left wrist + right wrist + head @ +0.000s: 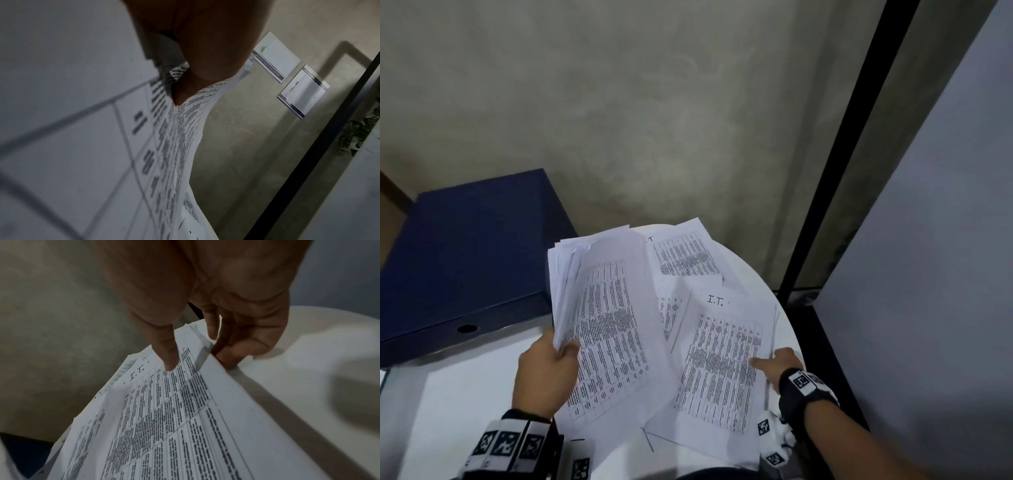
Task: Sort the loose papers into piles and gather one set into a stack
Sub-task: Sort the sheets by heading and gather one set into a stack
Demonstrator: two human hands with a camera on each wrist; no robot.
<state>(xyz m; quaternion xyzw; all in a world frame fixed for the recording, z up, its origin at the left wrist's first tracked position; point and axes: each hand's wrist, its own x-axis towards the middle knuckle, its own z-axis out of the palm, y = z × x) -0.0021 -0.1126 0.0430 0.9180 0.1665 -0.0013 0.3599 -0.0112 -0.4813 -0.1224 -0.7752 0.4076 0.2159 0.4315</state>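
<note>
My left hand (558, 353) grips a thick sheaf of printed sheets (602, 318) by its lower left edge, raised and fanned above the table. In the left wrist view the thumb (205, 65) presses on this sheaf (179, 129). My right hand (770, 363) pinches the right edge of a sheet marked "I.T." (719, 359). That sheet lies on top of other loose sheets on the white round table (767, 284). In the right wrist view the thumb (168, 356) is on the "I.T." sheet (185, 418) and the fingers (232, 353) curl under its edge. Another table-printed sheet (685, 257) lies farther back.
A dark blue box file (465, 260) lies at the left, touching the papers' far corner. A concrete wall stands close behind the table. A black post (825, 205) and a grey panel (928, 274) stand at the right. Two notices (287, 73) hang on the wall.
</note>
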